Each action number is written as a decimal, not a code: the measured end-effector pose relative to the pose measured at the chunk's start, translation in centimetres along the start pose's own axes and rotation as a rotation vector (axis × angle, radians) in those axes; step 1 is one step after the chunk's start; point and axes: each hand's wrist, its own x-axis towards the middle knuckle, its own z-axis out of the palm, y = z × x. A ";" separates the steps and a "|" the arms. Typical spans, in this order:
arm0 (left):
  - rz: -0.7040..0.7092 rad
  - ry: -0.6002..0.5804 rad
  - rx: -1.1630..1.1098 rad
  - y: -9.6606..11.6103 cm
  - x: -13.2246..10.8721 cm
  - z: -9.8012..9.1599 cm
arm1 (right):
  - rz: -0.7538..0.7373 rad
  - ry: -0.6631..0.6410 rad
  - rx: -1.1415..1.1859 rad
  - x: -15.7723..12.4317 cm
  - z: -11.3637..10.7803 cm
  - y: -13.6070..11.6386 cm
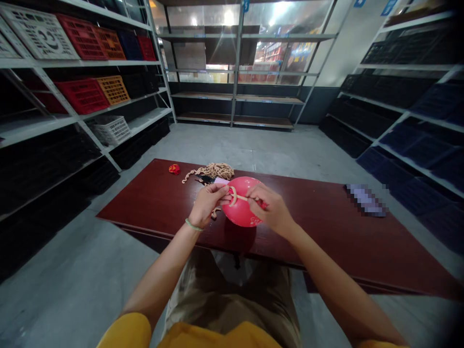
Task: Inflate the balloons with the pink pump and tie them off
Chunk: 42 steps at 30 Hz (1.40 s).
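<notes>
An inflated red balloon (243, 218) with pale print sits between my hands, above the near middle of the table. My left hand (210, 200) is closed at its left side, pinching what looks like the balloon's neck. A beige cord-like strand (234, 197) curves in a loop beside those fingertips and runs across to my right hand (271, 205). The right fingers are closed on that strand, and a small red piece shows among them. Whether the loop goes fully around the neck is hidden. Behind the balloon lies a pile of curly beige cord (217, 170).
On the dark red table (319, 241) are a small red-and-yellow bundle (174, 169), a black item (205, 179) and a pixelated object (366, 199). Shelving with crates (85, 94) stands left, dark bins (416, 140) right. A bare-shelved rack (235, 96) stands behind.
</notes>
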 end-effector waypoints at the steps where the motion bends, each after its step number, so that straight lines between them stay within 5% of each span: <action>1: 0.001 0.004 0.007 -0.1 -0.1 0.0 | 0.090 0.047 0.084 0.0 0.0 0.1; 4: 0.005 0.018 0.041 -0.3 -0.3 0.0 | 0.346 0.123 0.374 0.0 -0.1 0.4; 8: 0.048 0.029 0.073 -0.6 -0.6 0.2 | 0.496 0.027 0.628 0.3 0.0 0.7; 21: 0.203 0.077 0.150 -1.4 -2.0 1.3 | 0.138 -0.137 -0.158 0.2 0.7 0.9; 29: 0.303 0.200 0.242 -1.2 -1.3 -0.1 | 0.071 -0.337 -0.137 -0.5 0.9 0.5; 37: 0.294 0.084 -0.012 -0.2 -2.1 0.5 | 0.290 -0.275 0.236 0.3 1.4 0.2; 42: 0.260 0.065 -0.087 0.1 -2.1 0.7 | 0.322 -0.207 0.275 0.3 1.4 0.0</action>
